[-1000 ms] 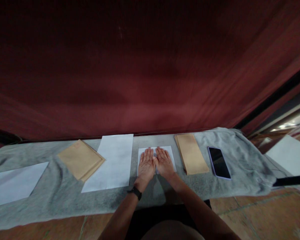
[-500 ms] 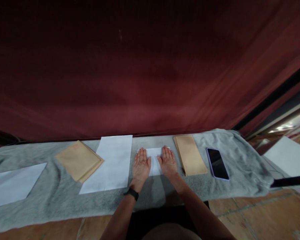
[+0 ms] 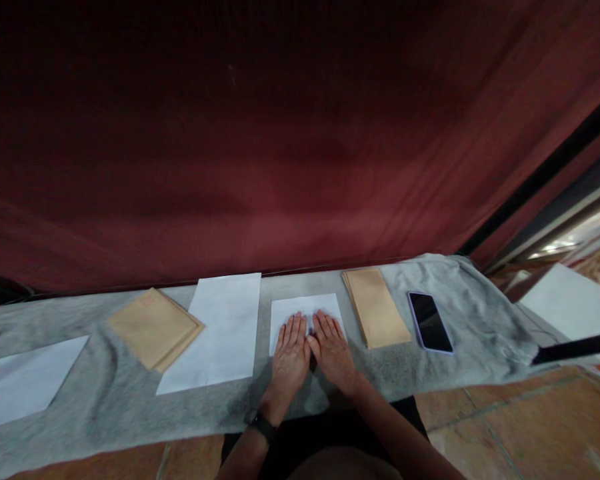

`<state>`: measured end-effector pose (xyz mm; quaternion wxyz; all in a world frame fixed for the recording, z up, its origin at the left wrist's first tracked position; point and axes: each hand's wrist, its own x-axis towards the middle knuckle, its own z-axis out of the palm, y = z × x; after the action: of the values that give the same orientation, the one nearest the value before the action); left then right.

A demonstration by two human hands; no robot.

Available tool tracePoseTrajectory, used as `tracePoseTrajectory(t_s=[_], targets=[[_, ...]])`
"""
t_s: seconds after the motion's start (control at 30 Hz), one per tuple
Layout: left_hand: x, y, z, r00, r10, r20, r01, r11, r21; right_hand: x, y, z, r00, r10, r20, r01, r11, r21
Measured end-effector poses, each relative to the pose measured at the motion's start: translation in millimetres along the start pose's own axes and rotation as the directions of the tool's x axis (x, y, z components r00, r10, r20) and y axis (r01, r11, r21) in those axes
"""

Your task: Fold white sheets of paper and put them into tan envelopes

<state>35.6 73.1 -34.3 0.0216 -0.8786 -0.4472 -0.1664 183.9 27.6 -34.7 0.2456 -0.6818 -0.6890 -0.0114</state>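
A small white sheet of paper (image 3: 305, 304), possibly folded, lies on the grey cloth in front of me. My left hand (image 3: 291, 350) rests flat on its near left part, fingers stretched out. Beside it my right hand (image 3: 333, 348) lies flat on the near right part, its fingers also extended. The two thumbs almost meet near the sheet's middle. Both hands cover much of the sheet's near side. Just right of the sheet is a stack of brown envelopes (image 3: 379, 310); to its left lies a large white paper (image 3: 225, 333).
More brown envelopes (image 3: 153, 327) overlap the large paper's left edge. Another white sheet (image 3: 30, 380) lies at far left. A phone (image 3: 431, 323) is at the right on the grey cloth (image 3: 290, 283). Behind rises a dark red fabric wall (image 3: 290, 187); a black bar (image 3: 575, 349) is at right.
Both hands have slid toward me and closer together on the small sheet, uncovering its far edge. The view has shifted slightly; the envelopes and phone stay in place.
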Motion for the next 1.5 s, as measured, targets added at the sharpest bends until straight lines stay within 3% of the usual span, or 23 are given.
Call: tracePoseTrajectory(t_s=[0.17,0.33,0.47,0.6,0.83,0.93,1.0,1.07,1.13,1.17,1.23,1.3,1.4,1.47,1.5], targets=[[-23.2,-5.5,-6.8,1.0,-0.022,-0.003,0.022,1.0,0.015,-21.5,8.1,-7.4,0.997,0.081,0.005,-0.08,0.995,-0.056],[-22.4,-2.9,-10.1,0.999,-0.041,-0.027,0.041,0.999,0.012,-13.0,17.2,-12.7,0.975,0.216,-0.048,-0.218,0.975,-0.036],[-13.1,24.5,-3.7,0.995,0.09,0.043,-0.089,0.996,-0.028,10.8,17.3,-21.9,0.908,0.419,-0.014,-0.419,0.908,0.001],[-1.9,44.5,5.5,0.99,0.102,0.102,-0.102,0.995,-0.008,31.3,22.7,-33.2,0.837,0.544,0.051,-0.546,0.836,0.05],[1.7,47.3,-1.6,0.991,0.048,0.127,-0.045,0.998,-0.033,32.3,28.8,-48.1,0.841,0.521,0.146,-0.54,0.821,0.184],[8.3,52.7,-20.8,0.994,-0.024,0.108,0.039,0.989,-0.139,36.4,18.4,-63.5,0.864,0.473,0.17,-0.503,0.822,0.268],[18.2,55.6,-40.6,0.988,-0.126,0.085,0.147,0.939,-0.311,43.8,8.7,-79.4,0.889,0.426,0.166,-0.457,0.812,0.364],[31.0,55.9,-64.0,0.95,-0.299,0.086,0.293,0.768,-0.57,52.6,0.0,-96.2,0.926,0.342,0.159,-0.36,0.676,0.643],[43.0,53.4,-86.5,0.857,-0.491,0.159,0.381,0.394,-0.836,58.3,-5.0,-108.3,0.926,0.356,0.123,-0.301,0.504,0.81],[47.5,51.7,-95.9,0.79,-0.573,0.22,0.381,0.176,-0.908,58.8,-5.9,-111.0,0.911,0.4,0.102,-0.291,0.447,0.846],[51.8,48.5,-108.7,0.692,-0.63,0.353,0.293,-0.201,-0.935,54.2,-4.7,-108.3,0.85,0.523,0.067,-0.316,0.403,0.859],[49.4,46.7,-111.8,0.643,-0.6,0.477,0.211,-0.461,-0.862,43.0,-1.3,-96.3,0.788,0.612,0.066,-0.376,0.395,0.838],[36.7,45.9,-100.9,0.582,-0.505,0.638,0.2,-0.671,-0.714,21.2,4.6,-71.4,0.777,0.581,0.242,-0.44,0.227,0.869],[25.5,45.1,-88.4,0.511,-0.479,0.713,0.22,-0.73,-0.647,8.2,9.3,-56.9,0.759,0.548,0.353,-0.488,0.119,0.865],[19.9,44.4,-82.3,0.473,-0.48,0.739,0.23,-0.743,-0.629,3.0,12.2,-51.2,0.739,0.561,0.374,-0.515,0.112,0.85]])
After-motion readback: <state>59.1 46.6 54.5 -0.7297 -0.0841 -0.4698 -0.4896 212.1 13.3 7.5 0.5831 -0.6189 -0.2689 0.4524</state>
